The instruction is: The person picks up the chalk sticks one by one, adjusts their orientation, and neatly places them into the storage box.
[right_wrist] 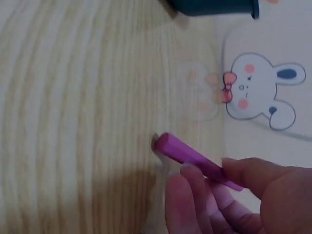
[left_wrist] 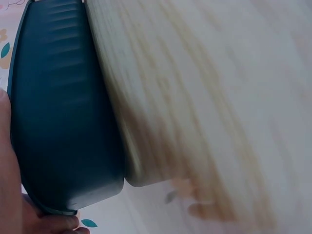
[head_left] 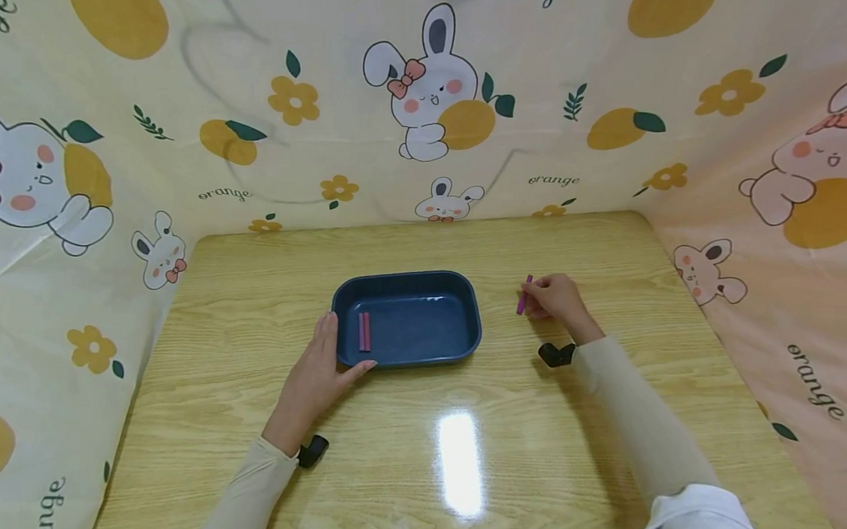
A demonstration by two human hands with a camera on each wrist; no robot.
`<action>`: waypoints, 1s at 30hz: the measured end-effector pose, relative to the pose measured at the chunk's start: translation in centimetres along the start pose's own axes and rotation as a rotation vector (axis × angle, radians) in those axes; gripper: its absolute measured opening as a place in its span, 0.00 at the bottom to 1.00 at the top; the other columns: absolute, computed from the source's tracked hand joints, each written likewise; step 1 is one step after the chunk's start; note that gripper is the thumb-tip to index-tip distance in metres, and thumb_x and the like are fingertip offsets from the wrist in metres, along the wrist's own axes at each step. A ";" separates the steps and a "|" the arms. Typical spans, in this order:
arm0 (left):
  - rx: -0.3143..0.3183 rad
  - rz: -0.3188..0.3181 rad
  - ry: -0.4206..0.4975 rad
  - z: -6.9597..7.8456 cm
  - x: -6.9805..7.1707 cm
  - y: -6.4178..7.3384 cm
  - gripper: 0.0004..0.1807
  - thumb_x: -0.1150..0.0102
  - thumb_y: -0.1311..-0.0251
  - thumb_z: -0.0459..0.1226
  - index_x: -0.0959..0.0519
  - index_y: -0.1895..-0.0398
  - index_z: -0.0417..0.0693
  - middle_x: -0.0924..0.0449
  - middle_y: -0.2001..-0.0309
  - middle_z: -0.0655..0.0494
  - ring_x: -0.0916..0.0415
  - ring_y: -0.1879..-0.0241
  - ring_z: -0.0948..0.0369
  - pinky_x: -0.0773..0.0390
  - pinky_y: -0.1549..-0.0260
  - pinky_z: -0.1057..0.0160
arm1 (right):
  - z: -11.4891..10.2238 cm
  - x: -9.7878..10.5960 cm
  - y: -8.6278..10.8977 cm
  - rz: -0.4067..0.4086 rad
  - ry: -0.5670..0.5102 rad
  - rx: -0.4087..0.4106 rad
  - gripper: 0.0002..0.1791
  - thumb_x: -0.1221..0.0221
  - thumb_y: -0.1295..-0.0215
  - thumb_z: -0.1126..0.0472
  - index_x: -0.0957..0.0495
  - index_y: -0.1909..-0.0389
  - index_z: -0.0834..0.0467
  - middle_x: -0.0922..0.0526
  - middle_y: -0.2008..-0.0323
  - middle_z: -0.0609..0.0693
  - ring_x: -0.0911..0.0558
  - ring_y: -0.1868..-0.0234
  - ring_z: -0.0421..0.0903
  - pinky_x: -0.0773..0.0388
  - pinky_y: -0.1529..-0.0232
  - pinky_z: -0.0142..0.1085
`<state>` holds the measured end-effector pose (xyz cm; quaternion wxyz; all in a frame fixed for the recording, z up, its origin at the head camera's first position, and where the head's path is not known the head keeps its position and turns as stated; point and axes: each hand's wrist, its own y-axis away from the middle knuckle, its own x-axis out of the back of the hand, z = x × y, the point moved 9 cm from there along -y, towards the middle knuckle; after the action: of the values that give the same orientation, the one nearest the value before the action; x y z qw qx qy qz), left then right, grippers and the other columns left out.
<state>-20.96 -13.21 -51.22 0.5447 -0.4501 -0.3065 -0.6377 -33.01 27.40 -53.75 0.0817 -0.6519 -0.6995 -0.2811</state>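
White sleeve (head_left: pixel 704 527) fills the lower right; right of centre, the right hand (head_left: pixel 557 298) pinches a purple stick (head_left: pixel 522 303), which a loosened pinch could drop. Left hand (head_left: pixel 314 377), thumb spread, touches the blue tray (head_left: pixel 420 328), centre.

Tray (head_left: pixel 420 322): made of smooth, glossy plastic. Table (head_left: pixel 366 469): surfaced in glossy wood grain. Stick (right_wrist: pixel 187 155): smoothly finished, matt.

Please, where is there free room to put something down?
Bare table lies nearer than the tray, between the sleeves; the tray's floor is bare right of its two sticks. Crowded: its left end, touched by the left hand.
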 end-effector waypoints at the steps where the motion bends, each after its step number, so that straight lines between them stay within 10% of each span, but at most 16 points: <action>1: -0.001 0.001 -0.002 0.0 0.0 0.0 0.60 0.59 0.50 0.73 0.61 0.27 0.40 0.59 0.28 0.42 0.62 0.29 0.52 0.44 0.37 0.50 | -0.3 0.0 0.1 0.013 0.048 0.025 0.19 0.46 0.33 0.54 0.21 0.64 0.69 0.19 0.75 0.54 0.20 0.77 0.43 0.20 0.74 0.35; 8: -0.003 0.001 -0.011 0.1 0.1 0.0 0.59 0.59 0.49 0.72 0.61 0.27 0.40 0.60 0.28 0.42 0.62 0.29 0.52 0.45 0.37 0.50 | -1.5 -0.7 0.8 0.074 0.207 0.110 0.18 0.46 0.34 0.52 0.22 0.61 0.65 0.19 0.67 0.58 0.21 0.74 0.46 0.24 0.76 0.33; 12: -0.003 0.002 -0.014 0.1 0.0 0.0 0.59 0.60 0.49 0.72 0.62 0.27 0.40 0.60 0.28 0.42 0.62 0.29 0.52 0.45 0.37 0.50 | -1.6 -1.0 0.8 0.100 0.226 0.146 0.18 0.45 0.34 0.52 0.22 0.60 0.65 0.18 0.67 0.58 0.21 0.71 0.49 0.26 0.61 0.41; 15: 0.000 0.000 -0.013 0.1 0.0 0.0 0.59 0.60 0.49 0.72 0.62 0.27 0.40 0.60 0.28 0.42 0.62 0.29 0.52 0.45 0.37 0.50 | -1.7 -1.2 0.6 0.128 0.242 0.192 0.17 0.44 0.35 0.52 0.22 0.61 0.64 0.17 0.69 0.57 0.21 0.68 0.50 0.47 0.39 0.54; 19: 0.001 0.004 -0.013 0.2 0.1 0.1 0.60 0.60 0.49 0.73 0.61 0.27 0.40 0.60 0.28 0.42 0.62 0.29 0.52 0.45 0.37 0.50 | -1.7 -1.2 0.3 0.150 0.220 0.225 0.16 0.43 0.35 0.52 0.21 0.61 0.63 0.16 0.71 0.55 0.19 0.65 0.51 0.76 0.39 0.62; 30: -0.003 0.014 -0.015 0.2 0.2 0.1 0.60 0.60 0.50 0.73 0.60 0.27 0.39 0.59 0.28 0.42 0.60 0.29 0.51 0.44 0.38 0.49 | -1.9 -1.5 0.7 0.076 0.004 0.205 0.21 0.44 0.34 0.50 0.23 0.56 0.67 0.16 0.65 0.59 0.16 0.63 0.49 0.71 0.35 0.55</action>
<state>-20.81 -13.12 -50.93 0.5462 -0.4580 -0.3065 -0.6308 -32.64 25.13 -52.67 0.1600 -0.6656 -0.6991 -0.2064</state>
